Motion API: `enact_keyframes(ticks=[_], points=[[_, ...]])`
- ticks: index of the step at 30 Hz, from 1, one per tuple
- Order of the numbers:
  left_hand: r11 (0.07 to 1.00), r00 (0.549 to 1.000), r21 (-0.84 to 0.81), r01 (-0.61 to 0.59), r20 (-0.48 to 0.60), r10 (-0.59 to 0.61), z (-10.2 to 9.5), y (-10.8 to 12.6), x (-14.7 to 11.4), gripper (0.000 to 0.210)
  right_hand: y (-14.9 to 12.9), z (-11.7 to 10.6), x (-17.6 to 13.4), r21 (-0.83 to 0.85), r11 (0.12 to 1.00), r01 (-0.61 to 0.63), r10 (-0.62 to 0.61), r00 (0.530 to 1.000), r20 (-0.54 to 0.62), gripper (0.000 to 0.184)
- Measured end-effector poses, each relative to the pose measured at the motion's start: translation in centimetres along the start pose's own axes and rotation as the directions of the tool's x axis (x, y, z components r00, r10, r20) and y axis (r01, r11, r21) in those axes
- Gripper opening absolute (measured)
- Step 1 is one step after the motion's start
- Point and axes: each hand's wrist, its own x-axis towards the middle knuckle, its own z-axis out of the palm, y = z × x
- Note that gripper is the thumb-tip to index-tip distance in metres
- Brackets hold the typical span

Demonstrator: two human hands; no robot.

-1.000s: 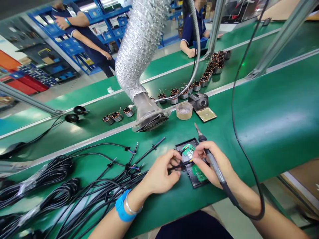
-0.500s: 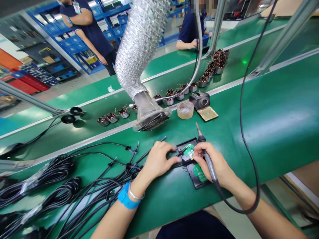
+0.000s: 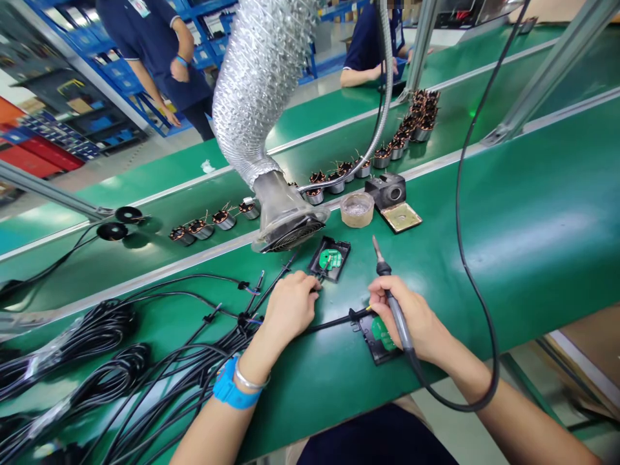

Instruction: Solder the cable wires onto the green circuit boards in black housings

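Note:
My right hand is wrapped round a soldering iron, its tip pointing up and away from me. Its thumb and forefinger also pinch the thin wires at the end of a black cable. Under that hand lies a black plastic case with a green circuit board, partly hidden. My left hand is closed at the cable end beside a second black case. That case also bears a green circuit board, tilted on the bench near the fume duct.
A fume extraction duct hangs over the bench. Behind it stand several copper-wound motor stators, a tape roll and a soldering iron stand. Bundled black cables cover the left side. Two people are beyond the benches.
My left hand has shifted slightly left, and the upper case has moved up and left, apart from the lower case. My right hand still grips the soldering iron and wires.

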Motion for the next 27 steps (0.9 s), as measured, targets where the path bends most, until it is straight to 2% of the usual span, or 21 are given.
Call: enact_keyframes(ticks=[3, 5, 8, 10, 12, 15, 17, 20, 23, 25, 27], points=[[0.999, 0.992, -0.049, 0.016, -0.125, -0.022, 0.3, 1.0, 0.5, 0.022, -0.1, 0.1, 0.0, -0.007, 1.000, 0.009, -0.009, 1.000, -0.020, 0.023], [0.995, 0.979, -0.091, -0.030, -0.203, 0.011, 0.7, 1.6, 1.0, 0.029, -0.1, 0.1, -0.1, -0.009, 1.000, 0.003, -0.003, 0.999, -0.032, 0.022], [0.967, 0.978, -0.196, -0.162, -0.163, 0.131, 1.0, 1.9, 1.5, 0.025, -0.1, 0.1, 0.2, -0.001, 1.000, -0.006, 0.006, 0.999, -0.033, 0.021], [0.923, 0.975, -0.316, -0.220, -0.100, 0.198, 0.9, 1.8, 1.3, 0.023, -0.1, 0.2, 0.6, 0.014, 1.000, 0.006, -0.006, 0.999, -0.035, 0.021], [0.873, 0.967, -0.416, -0.255, -0.092, 0.239, 0.6, 1.7, 0.7, 0.026, -0.2, 0.4, 1.1, 0.024, 0.999, 0.032, -0.031, 0.999, -0.044, 0.020], [0.845, 0.970, -0.488, -0.220, -0.201, 0.137, -0.2, 2.4, -0.9, 0.024, -0.4, 0.7, 1.5, 0.048, 0.998, 0.048, -0.044, 0.997, -0.070, 0.017], [0.789, 0.979, -0.589, -0.175, -0.190, 0.075, -0.7, 3.3, -1.9, 0.024, -0.9, 0.7, 1.4, 0.084, 0.996, 0.036, -0.028, 0.995, -0.094, 0.018], [0.609, 0.997, -0.790, -0.076, -0.042, 0.070, -0.8, 4.8, -3.0, 0.019, -1.8, 0.7, 0.8, 0.157, 0.987, 0.043, -0.021, 0.990, -0.141, 0.019], [0.338, 0.994, -0.938, 0.079, 0.099, 0.042, -0.7, 5.5, -3.5, 0.018, -2.6, 0.8, 0.0, 0.263, 0.964, 0.042, 0.001, 0.987, -0.163, 0.019], [0.145, 0.983, -0.974, 0.171, 0.180, 0.046, -0.5, 5.6, -3.7, 0.024, -3.0, 1.0, -0.4, 0.331, 0.943, 0.014, 0.041, 0.987, -0.158, 0.022], [0.044, 0.974, -0.974, 0.221, 0.223, 0.034, -0.3, 5.7, -3.9, 0.029, -3.2, 1.2, -0.8, 0.366, 0.931, -0.004, 0.067, 0.985, -0.161, 0.026]])
